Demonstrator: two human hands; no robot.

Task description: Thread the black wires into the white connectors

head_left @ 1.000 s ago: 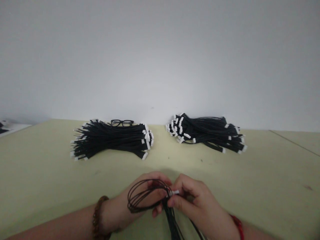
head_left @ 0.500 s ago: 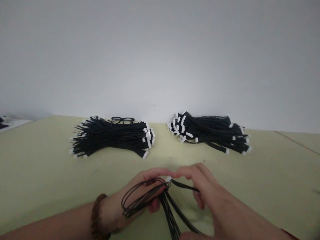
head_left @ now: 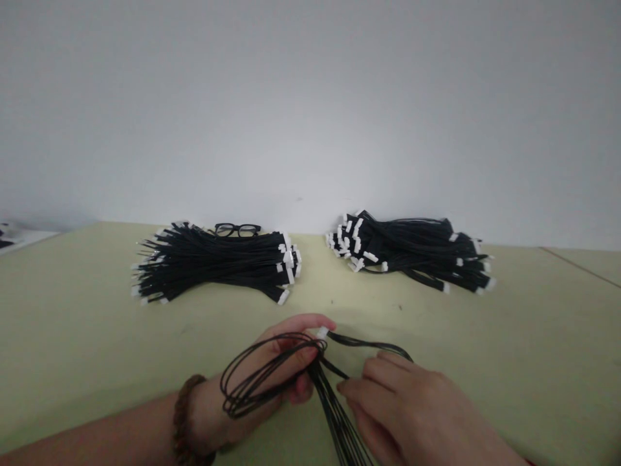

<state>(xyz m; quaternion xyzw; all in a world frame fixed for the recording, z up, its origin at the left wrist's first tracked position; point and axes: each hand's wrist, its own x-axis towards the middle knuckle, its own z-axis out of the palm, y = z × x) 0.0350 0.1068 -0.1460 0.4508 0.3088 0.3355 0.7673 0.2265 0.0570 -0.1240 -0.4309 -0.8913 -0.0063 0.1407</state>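
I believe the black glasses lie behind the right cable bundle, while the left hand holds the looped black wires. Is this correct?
Not fully: the black glasses lie behind the left cable bundle, as the head view shows. The left hand does hold the looped black wires.

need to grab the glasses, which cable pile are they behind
The left-hand pile: black-framed glasses lie at its far side; the right-hand pile has none.
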